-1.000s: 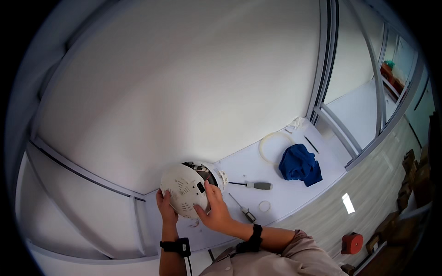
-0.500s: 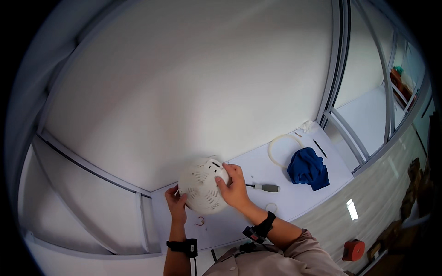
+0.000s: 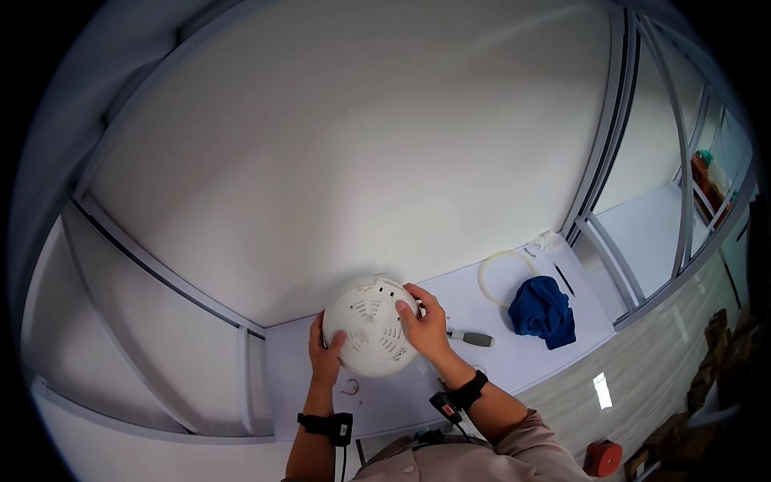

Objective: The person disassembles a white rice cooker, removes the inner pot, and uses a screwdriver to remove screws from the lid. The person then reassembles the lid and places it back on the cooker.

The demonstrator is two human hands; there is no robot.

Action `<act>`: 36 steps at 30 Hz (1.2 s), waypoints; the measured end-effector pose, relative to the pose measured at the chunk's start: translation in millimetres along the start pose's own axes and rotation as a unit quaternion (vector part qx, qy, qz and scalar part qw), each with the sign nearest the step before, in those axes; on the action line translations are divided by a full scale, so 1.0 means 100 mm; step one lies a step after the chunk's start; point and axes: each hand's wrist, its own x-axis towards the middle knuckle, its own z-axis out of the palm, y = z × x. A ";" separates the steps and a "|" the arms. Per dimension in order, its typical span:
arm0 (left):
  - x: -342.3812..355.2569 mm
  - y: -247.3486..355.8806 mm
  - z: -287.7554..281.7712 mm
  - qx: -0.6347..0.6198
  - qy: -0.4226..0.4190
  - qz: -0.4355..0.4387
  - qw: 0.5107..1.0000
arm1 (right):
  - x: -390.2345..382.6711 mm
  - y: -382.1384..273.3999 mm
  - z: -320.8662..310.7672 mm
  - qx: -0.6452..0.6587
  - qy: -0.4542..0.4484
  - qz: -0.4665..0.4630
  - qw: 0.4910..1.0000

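Note:
A round white plastic appliance base (image 3: 363, 333) with several groups of vent slots is between my two hands, its slotted face turned up toward me. My left hand (image 3: 325, 357) grips its left rim, thumb on the face. My right hand (image 3: 426, 328) closes on the upper right rim, thumb likewise pressed on the face. The fingers behind the rim are partly hidden. Just right of my right hand lies a screwdriver (image 3: 474, 339) with a grey handle; its shaft is mostly hidden. A small thin reddish wire piece (image 3: 351, 388) lies below the base.
On the white table (image 3: 514, 361), a blue cloth (image 3: 543, 312) lies crumpled at the right, beside a pale ring (image 3: 482, 281). A thin black stick (image 3: 564, 279) and crumpled white material (image 3: 546, 239) are farther back. A white wall panel (image 3: 353, 161) rises behind the table.
The white base has turned and tilted so its slotted face shows more fully. My left hand has shifted its thumb further onto that face. The whole view has shifted slightly.

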 end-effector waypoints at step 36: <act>-0.04 -0.05 0.00 -0.060 0.006 0.046 0.997 | 0.69 -0.65 -0.04 -0.079 -0.359 -0.063 0.928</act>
